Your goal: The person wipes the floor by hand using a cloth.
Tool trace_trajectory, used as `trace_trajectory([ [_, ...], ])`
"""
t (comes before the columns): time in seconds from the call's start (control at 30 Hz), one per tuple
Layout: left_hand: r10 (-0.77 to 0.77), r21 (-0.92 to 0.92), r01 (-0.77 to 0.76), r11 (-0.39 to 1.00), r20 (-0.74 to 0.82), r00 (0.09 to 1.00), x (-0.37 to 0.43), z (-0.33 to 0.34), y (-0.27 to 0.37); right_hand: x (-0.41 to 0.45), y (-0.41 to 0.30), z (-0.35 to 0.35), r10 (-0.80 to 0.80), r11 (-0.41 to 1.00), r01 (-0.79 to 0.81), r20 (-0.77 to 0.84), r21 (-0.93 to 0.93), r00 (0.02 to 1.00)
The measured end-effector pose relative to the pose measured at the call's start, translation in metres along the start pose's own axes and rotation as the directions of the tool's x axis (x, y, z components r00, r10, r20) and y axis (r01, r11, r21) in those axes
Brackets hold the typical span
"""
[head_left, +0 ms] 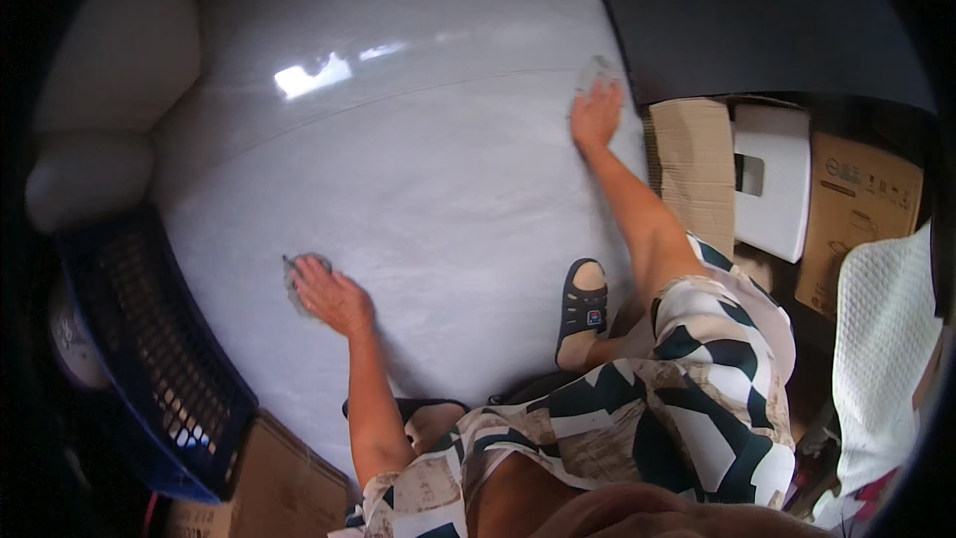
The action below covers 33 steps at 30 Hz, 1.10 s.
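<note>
My left hand [334,297] lies over a crumpled grey cloth [292,294], pressing it to the pale, glossy floor [448,187]. The cloth's edges show past the fingertips and beside the fingers. Farther off to the right, my right hand [597,118] reaches forward with its fingers on another greyish cloth [597,69], close to the base of a dark panel. Both palms face down, so the grip beneath them is partly hidden. A dark sandal [582,310] is on my foot between the arms; the other foot is mostly covered by my left arm and patterned clothing.
A blue plastic basket [160,344] and a cardboard box [287,478] stand at left. On the right are a dark furniture panel [754,15], a cardboard piece [693,172], a white plastic stool [780,179], a printed carton [859,217] and white quilted fabric [877,344]. A thin seam crosses the floor.
</note>
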<state>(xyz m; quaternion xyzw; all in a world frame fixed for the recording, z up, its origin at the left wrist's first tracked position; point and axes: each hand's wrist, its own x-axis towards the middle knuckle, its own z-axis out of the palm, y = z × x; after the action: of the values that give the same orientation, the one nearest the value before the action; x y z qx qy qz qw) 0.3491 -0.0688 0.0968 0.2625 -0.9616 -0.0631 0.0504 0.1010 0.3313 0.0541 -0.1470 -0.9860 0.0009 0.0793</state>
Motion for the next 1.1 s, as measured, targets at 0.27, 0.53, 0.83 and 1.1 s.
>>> trace_trajectory([
  [0.27,-0.047,0.032,0.045,0.998,0.089,0.995,0.01,-0.003,0.009,0.069,0.011,-0.001,-0.07,0.977,0.09,-0.105,0.194,0.992],
  [0.53,0.062,-0.062,-0.063,0.996,-0.015,0.998,0.019,0.0,0.011,0.065,-0.077,-0.011,-0.524,0.813,0.562,-0.229,0.153,0.82],
  [0.83,0.023,-0.057,-0.023,0.998,-0.009,1.0,0.019,0.0,0.009,-0.196,-0.077,-0.088,-0.958,0.244,0.59,0.098,0.769,0.268],
  [1.1,0.015,-0.045,-0.016,0.999,-0.021,1.0,0.016,0.004,0.001,-0.193,-0.048,-0.093,-0.982,-0.004,0.414,-0.081,0.91,0.168],
])
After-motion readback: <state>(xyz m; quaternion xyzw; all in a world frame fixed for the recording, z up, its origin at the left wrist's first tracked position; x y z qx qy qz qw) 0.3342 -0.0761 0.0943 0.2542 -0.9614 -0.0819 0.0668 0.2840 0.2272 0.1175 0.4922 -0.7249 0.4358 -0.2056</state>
